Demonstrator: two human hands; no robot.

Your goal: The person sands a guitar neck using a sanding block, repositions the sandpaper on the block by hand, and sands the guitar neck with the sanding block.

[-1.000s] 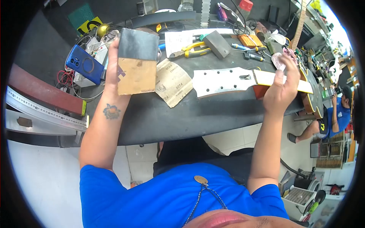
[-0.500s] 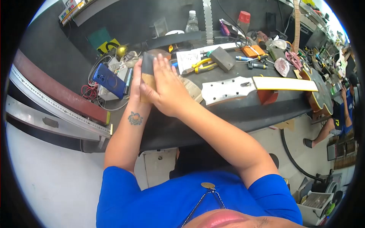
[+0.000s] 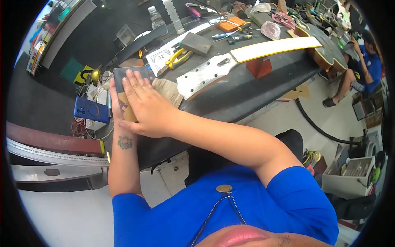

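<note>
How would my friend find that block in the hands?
Find the dark workbench, then look left past the white guitar headstock. The block lies between the right hand, laid over it, and the left hand underneath. Unlike the brown paper sheet nearby, it is dark at one end and brown at the other.

Sandpaper sheet [image 3: 168, 89]: "P220", partly legible. White printed sheet [image 3: 158, 60]: numeral, apparently "26". Ruler [image 3: 57, 154]: scale figures, too small to read.
</note>
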